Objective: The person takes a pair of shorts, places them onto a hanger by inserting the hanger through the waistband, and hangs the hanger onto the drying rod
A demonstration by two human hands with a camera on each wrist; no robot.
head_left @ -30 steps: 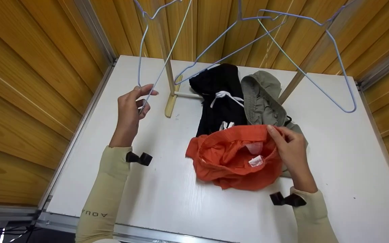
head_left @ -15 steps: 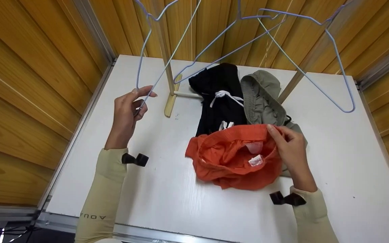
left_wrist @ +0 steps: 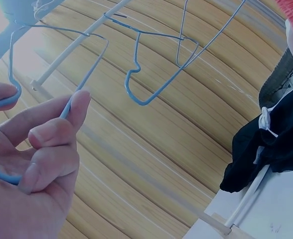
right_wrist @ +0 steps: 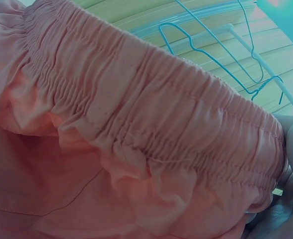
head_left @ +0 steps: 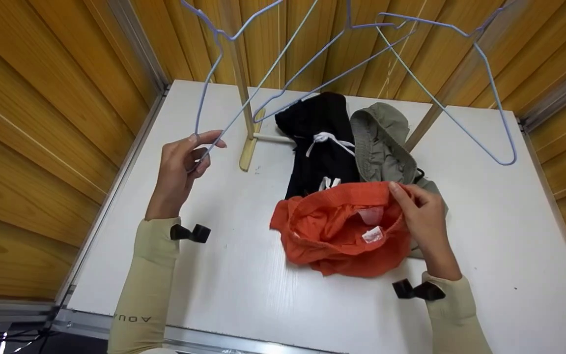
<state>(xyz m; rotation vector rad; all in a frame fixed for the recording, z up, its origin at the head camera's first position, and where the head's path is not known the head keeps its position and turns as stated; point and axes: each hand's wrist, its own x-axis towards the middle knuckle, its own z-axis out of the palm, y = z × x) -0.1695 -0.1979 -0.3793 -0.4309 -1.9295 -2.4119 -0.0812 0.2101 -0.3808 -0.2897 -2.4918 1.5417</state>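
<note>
My left hand (head_left: 172, 169) grips the lower end of a blue wire hanger (head_left: 201, 101) at the left, fingers curled around its bend. In the left wrist view the hanger's thick rounded end (left_wrist: 4, 177) lies across the palm. My right hand (head_left: 425, 216) pinches the elastic waistband of orange shorts (head_left: 307, 250) at its right end, thumb on top. Their waist opening gapes toward me, with a white label (head_left: 372, 234) inside. The gathered waistband (right_wrist: 151, 99) fills much of the right wrist view, where most of the right hand is hidden.
Behind the shorts lie a black garment (head_left: 327, 162) with a white drawstring and a grey-green garment (head_left: 386, 128). Two more wire hangers hang above. A wooden rack post (head_left: 243, 88) and its foot (head_left: 247, 156) stand at the left, another post (head_left: 430, 120) at the right.
My left hand has shifted left and slightly toward me, drawing the hanger's lower end with it and swinging its upper wire right. The right hand and the shorts stay in place.
</note>
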